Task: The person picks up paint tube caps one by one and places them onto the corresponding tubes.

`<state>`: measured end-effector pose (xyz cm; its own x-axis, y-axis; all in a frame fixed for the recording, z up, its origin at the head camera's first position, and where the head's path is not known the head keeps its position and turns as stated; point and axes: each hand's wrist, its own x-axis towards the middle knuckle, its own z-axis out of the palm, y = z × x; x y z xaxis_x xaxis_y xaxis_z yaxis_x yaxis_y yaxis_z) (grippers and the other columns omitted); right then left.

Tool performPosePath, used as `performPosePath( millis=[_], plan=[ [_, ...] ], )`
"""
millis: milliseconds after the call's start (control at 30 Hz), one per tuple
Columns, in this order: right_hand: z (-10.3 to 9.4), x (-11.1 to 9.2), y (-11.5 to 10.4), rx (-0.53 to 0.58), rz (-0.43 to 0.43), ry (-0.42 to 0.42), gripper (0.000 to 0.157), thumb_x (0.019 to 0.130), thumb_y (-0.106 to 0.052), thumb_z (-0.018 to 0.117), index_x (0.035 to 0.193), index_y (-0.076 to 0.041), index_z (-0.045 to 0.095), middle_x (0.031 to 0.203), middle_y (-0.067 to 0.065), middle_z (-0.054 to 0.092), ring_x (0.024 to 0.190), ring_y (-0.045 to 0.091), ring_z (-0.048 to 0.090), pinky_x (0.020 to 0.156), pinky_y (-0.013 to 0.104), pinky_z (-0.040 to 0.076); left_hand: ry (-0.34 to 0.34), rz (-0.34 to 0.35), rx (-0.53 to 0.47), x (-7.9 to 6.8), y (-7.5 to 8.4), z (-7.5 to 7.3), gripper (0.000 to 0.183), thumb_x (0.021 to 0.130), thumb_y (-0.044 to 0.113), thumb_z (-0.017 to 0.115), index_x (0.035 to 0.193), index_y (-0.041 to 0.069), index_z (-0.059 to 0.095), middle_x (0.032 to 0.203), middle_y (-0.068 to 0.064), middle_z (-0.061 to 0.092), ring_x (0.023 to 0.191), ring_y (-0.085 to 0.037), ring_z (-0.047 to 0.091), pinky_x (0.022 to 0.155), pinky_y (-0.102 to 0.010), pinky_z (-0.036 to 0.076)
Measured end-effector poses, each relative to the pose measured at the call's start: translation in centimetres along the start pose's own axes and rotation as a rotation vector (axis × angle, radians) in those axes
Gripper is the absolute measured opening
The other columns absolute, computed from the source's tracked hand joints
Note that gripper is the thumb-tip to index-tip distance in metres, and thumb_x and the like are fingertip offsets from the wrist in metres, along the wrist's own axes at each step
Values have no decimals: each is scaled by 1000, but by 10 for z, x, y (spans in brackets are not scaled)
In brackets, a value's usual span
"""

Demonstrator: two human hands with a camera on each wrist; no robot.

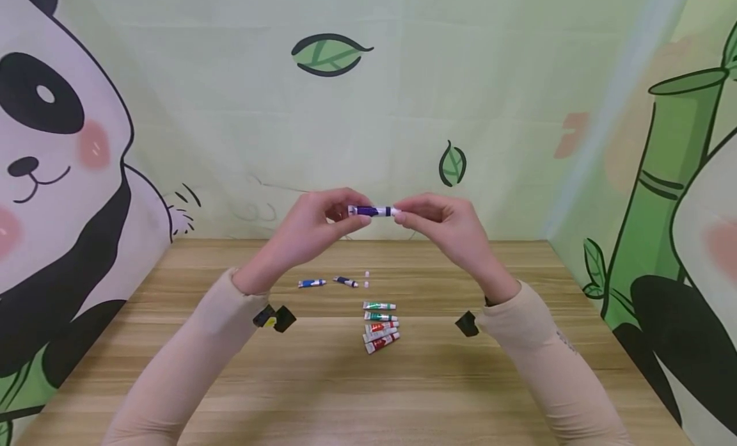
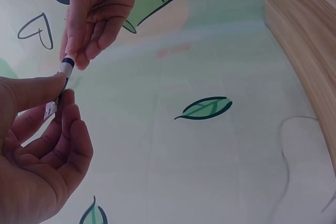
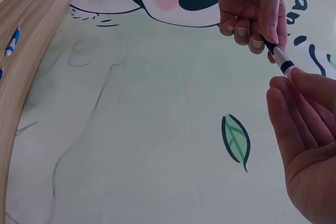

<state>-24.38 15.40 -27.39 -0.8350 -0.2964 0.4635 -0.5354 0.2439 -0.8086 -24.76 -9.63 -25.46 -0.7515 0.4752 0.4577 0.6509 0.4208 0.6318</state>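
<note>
Two bare hands hold a purple paint tube (image 1: 372,211) in the air, raised off the wooden table (image 1: 437,395) and in front of a wall (image 1: 489,81) printed with leaves and pandas. The left hand (image 1: 322,219) pinches the body near its flat end, thumb on the near side; the right hand (image 1: 451,223) pinches the opposite end between thumb and fingertips. The tube's long axis runs left to right, almost level as the head camera sees it, with the flat end to the left and the dark-banded neck end to the right.

Both wrist cameras catch the right fingertips just past the dark band, covering most of that end; whether it is capped cannot be told. The left wrist view alone shows a heart outline (image 2: 37,31) on the wall.

Only the head view takes in five tubes (image 1: 380,317) on the table, stacked near to far: red, silver, orange-red and two greens. Farther off and to the left lie a blue tube (image 1: 311,283) and a dark blue tube (image 1: 344,281), the latter just beside two small white pieces (image 1: 366,284). The right wrist view picks up the blue tube near the table edge.
</note>
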Motion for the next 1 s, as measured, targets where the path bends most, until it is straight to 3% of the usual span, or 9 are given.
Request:
performPosePath(
  millis=[267, 700, 1000],
  plan=[
    [-1, 1, 0, 47, 80, -34, 28, 91, -28, 77, 113, -11, 74, 101, 4, 76, 96, 23, 71, 91, 46, 53, 2, 19, 6, -1, -3, 1, 17, 96, 17, 71, 112, 12, 72, 83, 1, 68, 74, -17, 64, 65, -35, 47],
    [7, 0, 9, 115, 94, -82, 20, 99, -16, 66, 108, 1, 71, 98, 13, 75, 92, 27, 73, 84, 38, 58, 8, 27, 9, -8, -5, 8, 16, 96, 16, 71, 111, 11, 72, 80, 2, 67, 71, -17, 61, 63, -34, 45],
    [14, 1, 11, 94, 67, -108, 39, 108, -31, 49, 92, 1, 63, 82, 14, 71, 77, 28, 70, 73, 38, 59, 23, 42, -2, -8, -5, 14, 17, 97, 18, 70, 113, 12, 71, 86, 3, 69, 73, -17, 61, 63, -35, 46]
  ],
)
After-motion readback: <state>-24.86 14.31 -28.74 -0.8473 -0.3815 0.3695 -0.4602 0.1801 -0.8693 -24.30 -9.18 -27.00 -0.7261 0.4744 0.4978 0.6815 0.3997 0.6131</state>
